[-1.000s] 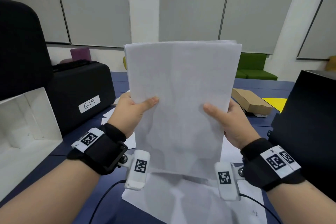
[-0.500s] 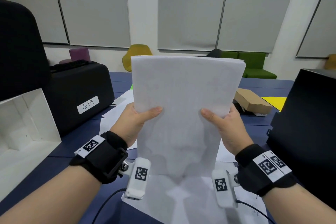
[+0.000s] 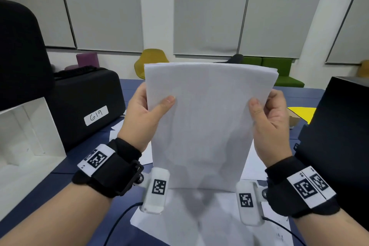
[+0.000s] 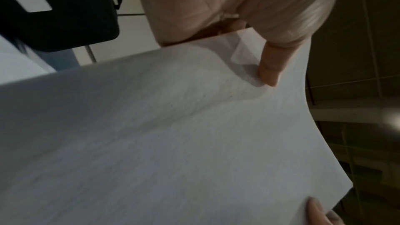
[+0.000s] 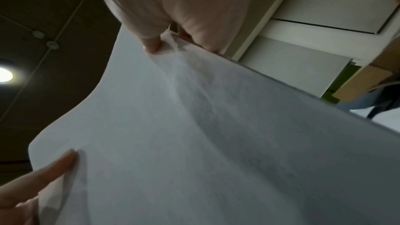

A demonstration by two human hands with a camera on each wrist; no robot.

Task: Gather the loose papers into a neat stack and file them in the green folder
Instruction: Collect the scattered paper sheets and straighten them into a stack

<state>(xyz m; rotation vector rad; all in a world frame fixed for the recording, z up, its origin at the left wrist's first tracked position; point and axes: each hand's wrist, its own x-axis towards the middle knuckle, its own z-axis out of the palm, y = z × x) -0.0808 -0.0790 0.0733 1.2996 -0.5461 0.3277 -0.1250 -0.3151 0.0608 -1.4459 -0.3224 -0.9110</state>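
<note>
A stack of white papers [image 3: 207, 122] stands upright in front of me, its bottom edge down near the sheets on the table. My left hand [image 3: 145, 114] pinches its left edge, thumb in front and fingers behind. My right hand [image 3: 269, 118] pinches the right edge the same way. The stack fills the left wrist view as papers [image 4: 173, 134] under my left thumb, and the right wrist view as papers [image 5: 205, 134]. More loose sheets [image 3: 199, 223] lie flat on the blue table under the stack. No green folder is visible.
A black case [image 3: 85, 106] labelled 619 and a white open box [image 3: 26, 136] stand at the left. A large black box [image 3: 339, 136] stands at the right, with a cardboard box [image 3: 293, 121] and a yellow sheet [image 3: 301, 112] behind it. Chairs and a green sofa are beyond the table.
The upright stack has dropped lower, and both hands have slid up its side edges, now gripping nearer the top.
</note>
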